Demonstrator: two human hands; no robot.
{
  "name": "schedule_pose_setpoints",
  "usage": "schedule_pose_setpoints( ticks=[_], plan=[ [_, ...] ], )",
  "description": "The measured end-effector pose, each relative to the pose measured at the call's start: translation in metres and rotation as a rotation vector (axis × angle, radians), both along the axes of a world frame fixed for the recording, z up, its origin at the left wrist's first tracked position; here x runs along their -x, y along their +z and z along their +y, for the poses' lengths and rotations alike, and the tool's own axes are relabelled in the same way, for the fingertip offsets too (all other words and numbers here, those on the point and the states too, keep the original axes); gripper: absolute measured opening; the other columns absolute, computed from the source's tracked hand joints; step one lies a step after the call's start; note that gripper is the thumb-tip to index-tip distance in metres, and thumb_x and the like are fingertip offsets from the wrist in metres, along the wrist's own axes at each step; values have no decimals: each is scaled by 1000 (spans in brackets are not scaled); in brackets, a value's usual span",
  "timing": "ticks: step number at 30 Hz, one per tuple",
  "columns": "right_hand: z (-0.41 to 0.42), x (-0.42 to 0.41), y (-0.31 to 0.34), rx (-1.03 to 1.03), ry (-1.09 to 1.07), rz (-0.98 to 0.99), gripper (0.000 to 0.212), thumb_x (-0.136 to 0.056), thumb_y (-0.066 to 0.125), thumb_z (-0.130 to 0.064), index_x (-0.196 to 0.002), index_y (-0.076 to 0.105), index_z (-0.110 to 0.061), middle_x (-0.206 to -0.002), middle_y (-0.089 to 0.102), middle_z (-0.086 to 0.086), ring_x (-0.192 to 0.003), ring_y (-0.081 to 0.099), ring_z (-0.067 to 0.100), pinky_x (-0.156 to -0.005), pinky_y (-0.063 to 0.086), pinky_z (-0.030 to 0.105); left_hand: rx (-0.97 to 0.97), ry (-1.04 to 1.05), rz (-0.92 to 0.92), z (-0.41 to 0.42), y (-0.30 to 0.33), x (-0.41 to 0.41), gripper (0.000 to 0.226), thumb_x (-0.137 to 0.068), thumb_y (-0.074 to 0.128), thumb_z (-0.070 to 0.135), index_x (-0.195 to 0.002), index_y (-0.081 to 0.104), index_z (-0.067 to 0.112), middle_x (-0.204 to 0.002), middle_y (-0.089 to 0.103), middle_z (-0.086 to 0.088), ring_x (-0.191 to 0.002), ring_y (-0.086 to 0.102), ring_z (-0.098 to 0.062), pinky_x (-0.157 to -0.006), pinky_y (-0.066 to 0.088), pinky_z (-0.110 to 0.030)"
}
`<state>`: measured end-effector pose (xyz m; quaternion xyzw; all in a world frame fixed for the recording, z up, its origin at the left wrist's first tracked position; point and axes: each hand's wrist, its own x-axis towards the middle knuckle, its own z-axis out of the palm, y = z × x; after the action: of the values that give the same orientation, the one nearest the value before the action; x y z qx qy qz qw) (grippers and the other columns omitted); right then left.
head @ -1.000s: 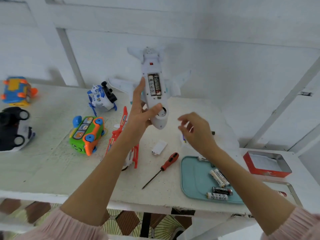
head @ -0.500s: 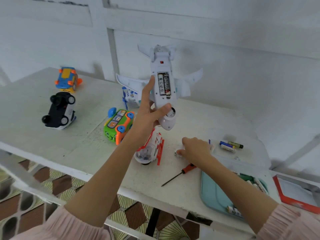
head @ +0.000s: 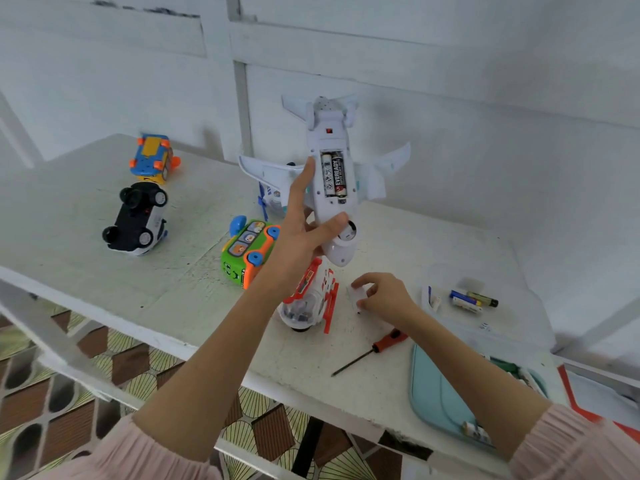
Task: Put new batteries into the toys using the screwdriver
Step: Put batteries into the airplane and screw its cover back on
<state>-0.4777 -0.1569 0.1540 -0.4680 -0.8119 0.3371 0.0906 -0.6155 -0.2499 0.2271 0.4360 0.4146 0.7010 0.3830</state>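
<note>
With two batteries [head: 333, 173] seated in the plane [head: 334, 188], held up at 12 o'clock by the left hand [head: 300, 233], the right hand [head: 384, 295] pinches the cover [head: 356, 295] on the counter [head: 173, 282]; screwdriver [head: 372, 349] idle at 5 o'clock. Closing remains; other toys look untouched.

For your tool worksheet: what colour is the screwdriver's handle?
Red-orange with a black collar, on the screwdriver; head view.

The surface [head: 86, 258] has bare room at the front left. Toy cars [head: 136, 220], a green bus [head: 247, 252] and a teal tray [head: 436, 393] block other spots.
</note>
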Motion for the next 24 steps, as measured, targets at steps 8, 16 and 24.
schedule_pose_setpoints(
  ticks=[8,16,24],
  plan=[
    [6,-55,54,42,-147,324,28,-75,69,4,-100,67,-9,-67,56,2,-57,53,8,-56,41,18,21,4,7,10,-7,-13,75,-87,60,3,-135,26,49,-143,47,-1,-112,61,-17,-94,50,-42],
    [-1,-104,75,-8,-392,648,28,-79,64,6,-100,66,-14,-73,55,3,-60,56,8,-63,46,22,140,-54,27,35,-41,-51,79,-86,63,3,-136,25,51,-142,47,1,-104,64,-13,-91,53,-40],
    [-26,-88,77,139,-248,781,28,-82,62,5,-96,65,-20,-76,58,-3,-68,57,7,-65,48,17,187,-197,65,36,-61,-68,80,-80,71,13,-129,30,60,-134,55,0,-107,64,-18,-87,53,-33]
  ],
)
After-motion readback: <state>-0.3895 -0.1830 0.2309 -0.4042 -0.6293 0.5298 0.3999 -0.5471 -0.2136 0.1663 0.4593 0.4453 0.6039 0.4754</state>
